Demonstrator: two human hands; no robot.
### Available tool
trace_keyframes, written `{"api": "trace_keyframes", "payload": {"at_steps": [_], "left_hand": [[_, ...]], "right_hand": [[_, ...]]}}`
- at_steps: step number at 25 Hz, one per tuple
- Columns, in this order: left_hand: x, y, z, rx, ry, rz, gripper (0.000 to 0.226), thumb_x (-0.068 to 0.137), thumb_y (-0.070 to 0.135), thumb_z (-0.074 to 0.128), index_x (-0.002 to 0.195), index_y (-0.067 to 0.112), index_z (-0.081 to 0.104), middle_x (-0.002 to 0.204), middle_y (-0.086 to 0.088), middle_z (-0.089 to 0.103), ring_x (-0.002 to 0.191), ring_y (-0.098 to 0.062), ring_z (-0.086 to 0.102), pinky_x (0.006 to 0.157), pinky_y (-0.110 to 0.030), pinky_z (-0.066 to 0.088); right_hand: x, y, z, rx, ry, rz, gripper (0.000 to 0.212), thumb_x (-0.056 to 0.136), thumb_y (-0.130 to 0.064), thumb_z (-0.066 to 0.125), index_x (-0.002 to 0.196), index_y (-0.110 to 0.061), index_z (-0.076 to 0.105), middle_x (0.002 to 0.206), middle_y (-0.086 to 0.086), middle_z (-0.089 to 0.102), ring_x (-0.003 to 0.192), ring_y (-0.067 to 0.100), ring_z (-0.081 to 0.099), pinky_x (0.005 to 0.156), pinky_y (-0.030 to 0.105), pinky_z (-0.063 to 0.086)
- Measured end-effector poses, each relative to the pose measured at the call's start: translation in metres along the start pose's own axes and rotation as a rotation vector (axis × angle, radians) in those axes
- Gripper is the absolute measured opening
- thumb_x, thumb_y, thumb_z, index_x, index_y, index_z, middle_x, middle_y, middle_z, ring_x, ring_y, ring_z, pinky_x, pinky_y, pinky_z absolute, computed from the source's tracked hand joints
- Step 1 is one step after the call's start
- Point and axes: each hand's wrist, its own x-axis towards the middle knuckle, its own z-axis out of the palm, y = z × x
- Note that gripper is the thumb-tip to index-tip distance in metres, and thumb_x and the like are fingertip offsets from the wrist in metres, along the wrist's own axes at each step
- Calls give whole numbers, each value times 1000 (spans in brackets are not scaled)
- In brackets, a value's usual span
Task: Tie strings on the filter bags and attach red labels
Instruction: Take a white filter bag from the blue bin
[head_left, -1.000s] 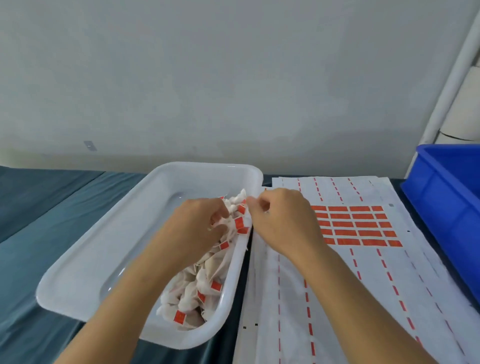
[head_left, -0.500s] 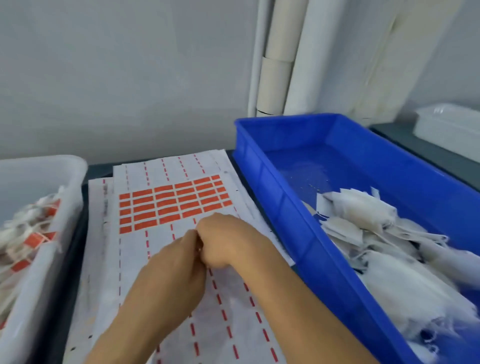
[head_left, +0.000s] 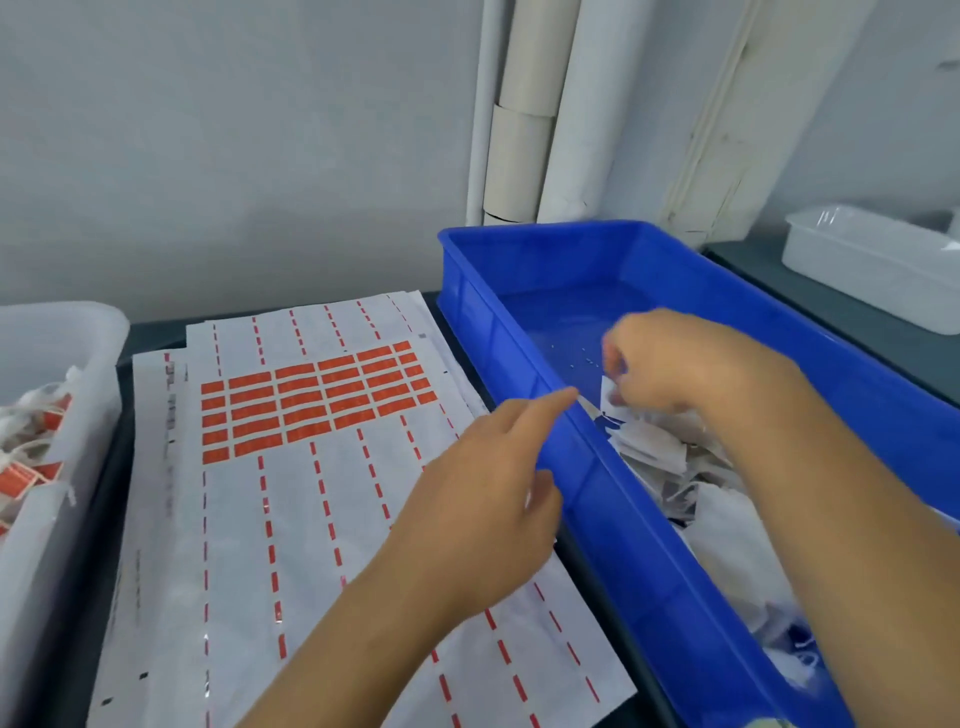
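Supply bin: a blue crate (head_left: 597, 499) is set at the right side of the bench, its long wall just beside the label sheets. Unfinished filter bags (head_left: 654, 449) are heaped toward its near end; the far end of its floor is bare. The placement is judged to keep stock within reach of the right hand.

Right hand: the right hand (head_left: 680, 364) is lowered inside the crate at the far edge of the heap. The fingers are curled and a white bag corner is pinched between the fingertips (head_left: 615, 397). A single bag is judged to be selected for tying.

Left hand: the left hand (head_left: 483, 499) is held above the near right part of the label sheets, beside the crate wall. The index finger is extended toward the crate rim and the other fingers are loosely bent; nothing is held. It is judged to be kept free to receive the bag.

Label sheets: white backing sheets (head_left: 322, 545) are laid flat at the bench centre, between the two containers. A block of unpeeled red labels (head_left: 311, 400) is left toward the far edge.

Output tray: a white tray (head_left: 62, 332) is placed at the left edge of the bench, and finished, labelled bags (head_left: 31, 457) are collected in it.
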Motion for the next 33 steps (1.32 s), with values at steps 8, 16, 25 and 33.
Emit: {"api": "trace_keyframes", "payload": {"at_steps": [8, 16, 25, 33], "left_hand": [[-4, 4, 7, 31, -35, 54, 58, 102, 23, 49, 153, 44, 32, 150, 22, 43, 135, -6, 44, 105, -29, 44], [-7, -4, 13, 57, -44, 33, 58, 100, 26, 49, 149, 50, 28, 148, 24, 42, 132, -5, 46, 97, -19, 34], [-8, -8, 19, 64, -60, -26, 62, 93, 32, 48, 145, 56, 25, 147, 26, 27, 128, -4, 49, 90, -16, 26], [-7, -12, 8, 10, -32, -69, 57, 103, 33, 53, 145, 60, 25, 151, 27, 38, 132, 4, 43, 95, -13, 24]], "right_hand": [[5, 22, 44, -104, -47, 110, 6, 85, -17, 60, 86, -23, 59, 89, 3, 57, 69, 18, 51, 60, 32, 42], [-7, 24, 48, -85, -121, 51, 34, 82, -18, 59, 112, -35, 60, 117, -3, 61, 115, 23, 62, 101, 43, 51], [-1, 31, 60, -64, -18, 11, 22, 98, -22, 55, 76, -20, 59, 91, 2, 60, 90, 24, 60, 84, 40, 52], [-6, 41, 18, 38, 200, 16, 34, 103, -16, 53, 70, -13, 49, 73, 8, 53, 66, 27, 51, 56, 35, 35]]}}
